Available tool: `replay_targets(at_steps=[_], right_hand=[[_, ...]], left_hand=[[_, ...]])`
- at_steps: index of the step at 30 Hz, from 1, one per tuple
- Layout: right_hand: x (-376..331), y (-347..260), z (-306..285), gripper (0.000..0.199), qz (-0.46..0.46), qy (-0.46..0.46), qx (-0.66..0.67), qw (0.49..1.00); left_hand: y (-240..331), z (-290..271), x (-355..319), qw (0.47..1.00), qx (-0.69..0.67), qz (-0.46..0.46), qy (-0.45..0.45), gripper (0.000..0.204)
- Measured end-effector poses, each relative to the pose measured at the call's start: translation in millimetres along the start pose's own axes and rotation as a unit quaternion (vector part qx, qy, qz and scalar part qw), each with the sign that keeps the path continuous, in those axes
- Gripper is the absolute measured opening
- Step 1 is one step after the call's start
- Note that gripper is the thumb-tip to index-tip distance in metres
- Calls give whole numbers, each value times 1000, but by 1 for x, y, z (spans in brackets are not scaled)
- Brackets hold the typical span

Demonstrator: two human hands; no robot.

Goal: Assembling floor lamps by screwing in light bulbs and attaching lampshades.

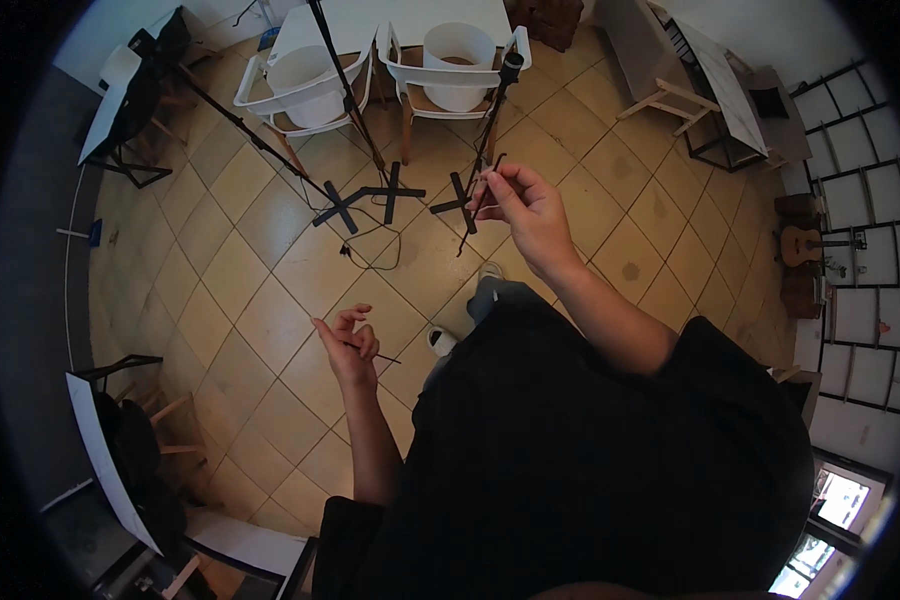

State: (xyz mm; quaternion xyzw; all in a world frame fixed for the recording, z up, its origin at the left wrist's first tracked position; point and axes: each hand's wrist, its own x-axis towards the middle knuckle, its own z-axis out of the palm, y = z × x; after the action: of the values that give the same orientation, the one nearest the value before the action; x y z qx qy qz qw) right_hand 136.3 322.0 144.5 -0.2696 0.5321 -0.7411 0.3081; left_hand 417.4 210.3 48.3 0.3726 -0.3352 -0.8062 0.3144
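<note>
My right hand (528, 212) is raised in front of me, thumb and fingers pinched together on a thin dark rod (465, 238). The rod slants down to the left and looks bent at both ends; its middle is partly hidden by the fingers. Lower and to the left is my left hand (352, 345), thumb stretched out and the other fingers curled. A second thin dark stick (387, 358) passes through those curled fingers and pokes out on their right side. The two hands are well apart. Neither stick's exact kind can be made out.
Black stands (390, 192) with cross-shaped feet rise ahead, a loose black cable (375, 266) beside them. White armchairs (410, 75) holding white bins (458, 66) face a white table (480, 20). A guitar (800, 246) is at the right. My shoes (441, 341) rest on tiles.
</note>
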Motion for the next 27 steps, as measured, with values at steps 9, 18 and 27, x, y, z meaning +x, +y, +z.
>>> replay_targets(at_steps=[9, 18, 27], right_hand=[[-5, -44, -89, 23, 36, 97, 95, 990], [-6, -76, -250, 23, 68, 100, 186, 975], [19, -76, -366, 40, 102, 150, 233, 955]], left_hand=[[-8, 52, 49, 995, -18, 79, 60, 36], [-68, 285, 67, 981, 192, 16, -24, 18], [-100, 361, 73, 954, 290, 13, -68, 24]])
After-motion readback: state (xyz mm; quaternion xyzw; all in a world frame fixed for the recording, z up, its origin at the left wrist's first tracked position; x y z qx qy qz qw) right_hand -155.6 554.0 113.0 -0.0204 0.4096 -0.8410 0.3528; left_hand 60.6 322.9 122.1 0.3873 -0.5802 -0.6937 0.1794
